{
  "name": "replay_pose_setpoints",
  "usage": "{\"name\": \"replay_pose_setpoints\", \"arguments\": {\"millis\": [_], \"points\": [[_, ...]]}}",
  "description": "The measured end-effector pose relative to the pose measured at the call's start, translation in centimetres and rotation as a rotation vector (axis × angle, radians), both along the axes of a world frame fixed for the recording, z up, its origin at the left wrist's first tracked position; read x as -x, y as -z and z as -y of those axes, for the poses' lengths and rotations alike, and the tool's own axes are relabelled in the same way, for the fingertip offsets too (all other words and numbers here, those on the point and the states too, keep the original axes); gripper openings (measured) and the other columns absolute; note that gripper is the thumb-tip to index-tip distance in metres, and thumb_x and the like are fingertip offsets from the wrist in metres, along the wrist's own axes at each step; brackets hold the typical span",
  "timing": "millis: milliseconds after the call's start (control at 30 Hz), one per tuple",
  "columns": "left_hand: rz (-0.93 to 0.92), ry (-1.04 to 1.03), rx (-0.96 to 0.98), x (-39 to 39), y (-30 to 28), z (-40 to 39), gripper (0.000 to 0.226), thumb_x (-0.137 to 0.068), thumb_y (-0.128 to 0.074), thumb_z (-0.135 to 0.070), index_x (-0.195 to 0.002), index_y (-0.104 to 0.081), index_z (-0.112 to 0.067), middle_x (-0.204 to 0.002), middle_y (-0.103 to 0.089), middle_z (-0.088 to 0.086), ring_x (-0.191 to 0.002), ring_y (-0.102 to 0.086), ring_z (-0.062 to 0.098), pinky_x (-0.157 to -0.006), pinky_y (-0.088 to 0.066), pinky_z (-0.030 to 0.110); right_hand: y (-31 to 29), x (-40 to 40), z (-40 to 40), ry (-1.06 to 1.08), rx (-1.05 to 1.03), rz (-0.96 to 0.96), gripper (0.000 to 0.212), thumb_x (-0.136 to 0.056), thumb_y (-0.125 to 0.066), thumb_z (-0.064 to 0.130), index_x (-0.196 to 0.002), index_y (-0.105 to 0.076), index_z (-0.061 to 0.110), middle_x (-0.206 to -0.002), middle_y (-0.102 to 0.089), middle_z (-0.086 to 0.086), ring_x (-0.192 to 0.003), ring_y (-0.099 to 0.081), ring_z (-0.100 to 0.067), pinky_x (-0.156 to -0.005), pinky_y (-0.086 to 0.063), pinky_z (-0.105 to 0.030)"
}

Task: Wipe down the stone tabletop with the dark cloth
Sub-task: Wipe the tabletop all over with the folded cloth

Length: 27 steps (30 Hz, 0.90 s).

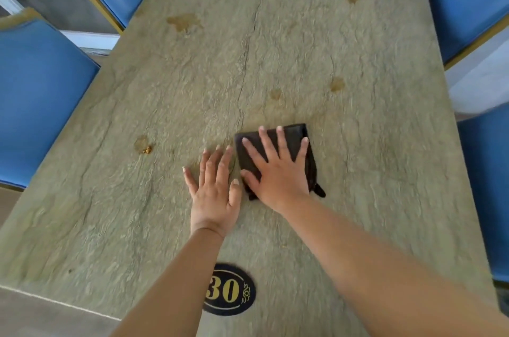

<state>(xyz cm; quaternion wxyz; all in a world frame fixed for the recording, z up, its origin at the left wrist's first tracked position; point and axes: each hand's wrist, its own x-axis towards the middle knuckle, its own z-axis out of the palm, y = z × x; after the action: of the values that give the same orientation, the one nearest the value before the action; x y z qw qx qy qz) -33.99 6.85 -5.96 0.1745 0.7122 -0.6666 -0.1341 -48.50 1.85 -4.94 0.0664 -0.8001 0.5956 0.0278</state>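
The stone tabletop (pixel 303 47) is greenish-grey and rough, with several brownish stains and crumbs on it. A folded dark cloth (pixel 296 134) lies near its middle. My right hand (pixel 278 171) presses flat on the cloth with fingers spread and straight, covering most of it. My left hand (pixel 214 190) rests flat on the bare stone just left of the cloth, fingers straight, its thumb close to the cloth's near left corner.
A black oval plate (pixel 234 295) with a gold "30" sits near the table's front edge. Blue padded chairs stand along the left (pixel 38 105) and right (pixel 468 3) sides. A stain with crumbs (pixel 143 145) lies left of my hands; a larger stain (pixel 184 21) lies farther off.
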Motion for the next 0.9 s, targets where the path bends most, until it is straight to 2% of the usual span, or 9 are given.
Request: {"name": "replay_pose_setpoints", "arguments": {"millis": [100, 200, 267, 433, 500, 600, 733, 833, 900], "points": [[-0.047, 0.0, 0.028, -0.3, 0.2, 0.0, 0.066, -0.088, -0.014, -0.039, -0.151, -0.025, -0.025, -0.156, -0.027, -0.002, -0.149, -0.008, 0.018, -0.116, 0.01, 0.057, -0.1, 0.9, -7.0, -0.32, 0.005, 0.058, 0.061, -0.093, -0.021, 0.065, -0.15, -0.011, 0.044, -0.162, -0.004, 0.004, -0.148, 0.01, -0.028, -0.11, 0.005, -0.068], [-0.035, 0.027, 0.035, -0.4, 0.2, -0.1, 0.066, -0.089, -0.01, -0.043, -0.148, -0.033, -0.026, -0.155, -0.029, -0.002, -0.149, -0.008, 0.02, -0.116, 0.011, 0.058, -0.4, 7.4, -9.1, -0.61, -0.004, -0.015, 0.061, -0.092, -0.024, 0.068, -0.148, -0.012, 0.049, -0.162, -0.003, 0.01, -0.149, 0.007, -0.022, -0.115, 0.006, -0.06], [-0.031, 0.044, 0.028, -0.4, 0.0, -0.2, 0.069, -0.088, -0.007, -0.046, -0.145, -0.04, -0.028, -0.155, -0.03, -0.002, -0.149, -0.009, 0.02, -0.115, 0.014, 0.057, -0.3, 11.5, -7.8, -0.471, -0.014, -0.07, 0.063, -0.09, -0.018, 0.071, -0.148, -0.003, 0.051, -0.162, 0.0, 0.01, -0.149, 0.008, -0.021, -0.115, 0.003, -0.06], [-0.038, 0.064, -0.038, 0.4, -0.7, -1.4, 0.076, -0.082, -0.003, -0.053, -0.144, -0.041, -0.032, -0.154, -0.028, -0.007, -0.147, -0.009, 0.015, -0.114, 0.019, 0.054, 0.2, 10.5, -6.9, 0.433, -0.069, -0.022, 0.065, -0.087, -0.002, 0.071, -0.146, 0.013, 0.048, -0.16, 0.015, 0.007, -0.147, 0.018, -0.025, -0.109, 0.01, -0.067], [-0.09, 0.08, -0.095, 1.2, -1.1, -2.5, 0.077, -0.08, -0.002, -0.054, -0.144, -0.04, -0.034, -0.155, -0.024, -0.011, -0.148, -0.002, 0.013, -0.113, 0.021, 0.053, 0.3, 6.3, -9.9, 0.372, -0.054, -0.009, 0.065, -0.09, -0.004, 0.069, -0.148, 0.011, 0.045, -0.161, 0.016, 0.004, -0.146, 0.019, -0.029, -0.107, 0.013, -0.068], [-0.119, 0.097, -0.174, 2.7, -1.9, -4.2, 0.066, -0.088, -0.006, -0.051, -0.144, -0.038, -0.035, -0.157, -0.022, -0.012, -0.149, 0.0, 0.013, -0.115, 0.018, 0.053, 0.0, 3.4, -16.9, 0.003, -0.012, 0.044, 0.063, -0.092, -0.013, 0.067, -0.15, -0.005, 0.044, -0.162, 0.001, 0.002, -0.148, 0.011, -0.029, -0.11, 0.006, -0.069], [-0.086, 0.241, -0.208, 6.3, -2.3, -6.9, 0.047, -0.101, -0.021, -0.038, -0.147, -0.033, -0.034, -0.158, -0.02, -0.013, -0.148, -0.005, 0.016, -0.117, 0.012, 0.053, 0.2, 10.2, -21.3, -0.282, -0.008, 0.007, 0.058, -0.094, -0.022, 0.065, -0.148, -0.009, 0.049, -0.162, -0.001, 0.011, -0.149, 0.006, -0.021, -0.115, 0.003, -0.061], [0.093, 0.355, -0.229, 8.5, -0.9, -8.6, 0.056, -0.099, -0.011, -0.045, -0.154, -0.009, -0.032, -0.162, 0.004, -0.013, -0.148, 0.018, 0.02, -0.115, 0.015, 0.056, 0.4, 16.3, -20.7, 0.088, -0.01, -0.052, 0.057, -0.093, -0.011, 0.066, -0.147, 0.003, 0.052, -0.161, 0.002, 0.011, -0.148, 0.008, -0.02, -0.113, -0.008, -0.064], [0.228, 0.382, -0.192, 8.9, 0.0, -8.9, 0.064, -0.092, 0.001, -0.048, -0.154, 0.003, -0.03, -0.161, 0.014, -0.011, -0.145, 0.026, 0.024, -0.112, 0.016, 0.06, 0.3, 18.2, -20.0, 0.474, -0.043, -0.045, 0.057, -0.091, -0.003, 0.064, -0.146, 0.009, 0.052, -0.161, 0.009, 0.01, -0.148, 0.013, -0.018, -0.114, -0.002, -0.064]]}}
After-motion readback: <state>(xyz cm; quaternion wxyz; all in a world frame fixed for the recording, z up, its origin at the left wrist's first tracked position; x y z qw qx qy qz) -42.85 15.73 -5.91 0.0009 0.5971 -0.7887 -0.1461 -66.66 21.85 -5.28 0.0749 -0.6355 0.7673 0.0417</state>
